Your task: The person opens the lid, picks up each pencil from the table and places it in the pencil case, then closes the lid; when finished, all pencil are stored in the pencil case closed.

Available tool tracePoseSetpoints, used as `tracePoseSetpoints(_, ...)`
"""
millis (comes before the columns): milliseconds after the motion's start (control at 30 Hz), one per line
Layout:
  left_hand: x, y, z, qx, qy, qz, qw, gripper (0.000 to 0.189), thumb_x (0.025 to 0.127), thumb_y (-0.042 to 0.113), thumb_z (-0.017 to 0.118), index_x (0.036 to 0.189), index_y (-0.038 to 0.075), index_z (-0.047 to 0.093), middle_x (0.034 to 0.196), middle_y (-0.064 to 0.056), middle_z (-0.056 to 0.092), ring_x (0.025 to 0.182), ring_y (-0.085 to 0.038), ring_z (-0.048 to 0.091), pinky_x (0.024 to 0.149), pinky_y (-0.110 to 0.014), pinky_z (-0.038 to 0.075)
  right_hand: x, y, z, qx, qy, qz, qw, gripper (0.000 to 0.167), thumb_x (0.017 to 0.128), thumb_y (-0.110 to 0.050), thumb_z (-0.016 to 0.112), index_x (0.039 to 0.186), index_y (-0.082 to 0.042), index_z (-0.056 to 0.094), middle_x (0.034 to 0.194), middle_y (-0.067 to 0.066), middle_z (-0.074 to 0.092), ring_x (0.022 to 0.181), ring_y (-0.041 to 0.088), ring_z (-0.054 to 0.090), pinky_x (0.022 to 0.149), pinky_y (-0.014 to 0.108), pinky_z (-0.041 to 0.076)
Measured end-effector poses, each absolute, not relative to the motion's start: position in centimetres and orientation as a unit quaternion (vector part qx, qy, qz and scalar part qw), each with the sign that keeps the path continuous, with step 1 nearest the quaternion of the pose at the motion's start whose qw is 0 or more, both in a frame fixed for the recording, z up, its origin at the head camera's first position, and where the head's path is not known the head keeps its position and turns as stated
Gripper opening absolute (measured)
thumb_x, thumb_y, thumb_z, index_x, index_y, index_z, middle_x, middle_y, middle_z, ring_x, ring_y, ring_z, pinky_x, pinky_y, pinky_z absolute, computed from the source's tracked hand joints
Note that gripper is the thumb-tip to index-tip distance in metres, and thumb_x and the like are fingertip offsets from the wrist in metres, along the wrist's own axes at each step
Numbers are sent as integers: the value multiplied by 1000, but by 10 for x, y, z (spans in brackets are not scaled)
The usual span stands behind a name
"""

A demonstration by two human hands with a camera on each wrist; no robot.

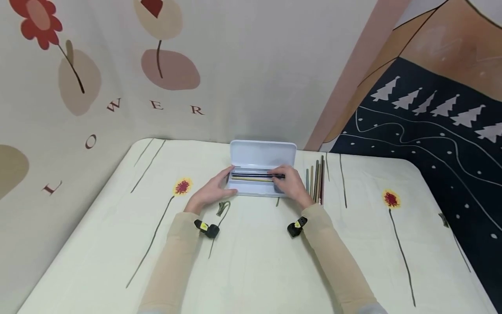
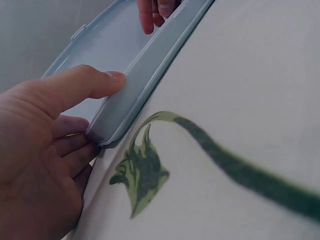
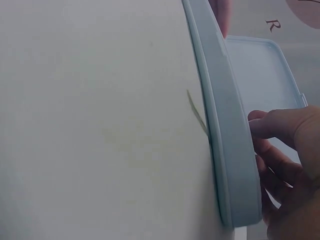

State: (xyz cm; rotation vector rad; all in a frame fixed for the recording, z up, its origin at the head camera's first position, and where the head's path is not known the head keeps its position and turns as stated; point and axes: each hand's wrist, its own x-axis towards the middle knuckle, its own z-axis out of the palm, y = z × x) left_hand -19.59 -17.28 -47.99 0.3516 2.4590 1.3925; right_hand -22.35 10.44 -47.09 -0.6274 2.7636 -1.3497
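Beige sleeves (image 1: pixel 339 257) with black wrist cameras (image 1: pixel 211 231) lie across the bottom of my head view. At centre frame, the right hand (image 1: pixel 291 182) pinches the right end of some dark pencils (image 1: pixel 251 175); they run leftward from the fingertips, lengthwise over the inside of the open pale-blue case (image 1: pixel 252 189), though I can't tell whether they touch its floor. The left hand (image 1: pixel 211 191) grips the case's left end, thumb on the front wall. More pencils (image 1: pixel 317 179) lie just right of the case. I see white flower-print cloth (image 1: pixel 251 270) beneath, a pale lettered hanging (image 1: pixel 251 65) across the top, and dark tree-patterned fabric (image 1: pixel 431 126) at upper right.
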Motion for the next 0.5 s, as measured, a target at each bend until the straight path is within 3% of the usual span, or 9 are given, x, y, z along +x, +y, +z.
tracePoseSetpoints(500,-197,-173,-481,126,855,482,147,89,86,18,71,155,10,17,159,-15,16,144,-35,11,115,-52,9,-211,137,-462,-142,876,-461,-7,25,89,1,62,113,1,69,113,18,63,110,33,54,97,49,41)
